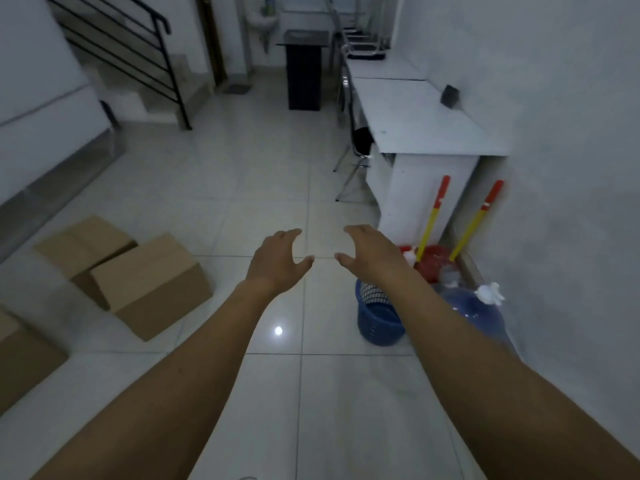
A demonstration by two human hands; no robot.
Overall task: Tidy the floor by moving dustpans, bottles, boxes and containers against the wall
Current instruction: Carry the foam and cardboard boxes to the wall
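While both arms reach out over the tiled floor, the left hand and right hand hover empty, fingers spread apart. Two cardboard boxes lie touching at nine o'clock. At three o'clock, by the right wall, sit a blue basket, a water jug and red dustpans with yellow handles.

three closed brown boxes lie on the floor to my left, two touching. a blue basket stands near the right wall, beside a big blue water bottle and red dustpans with yellow handles.
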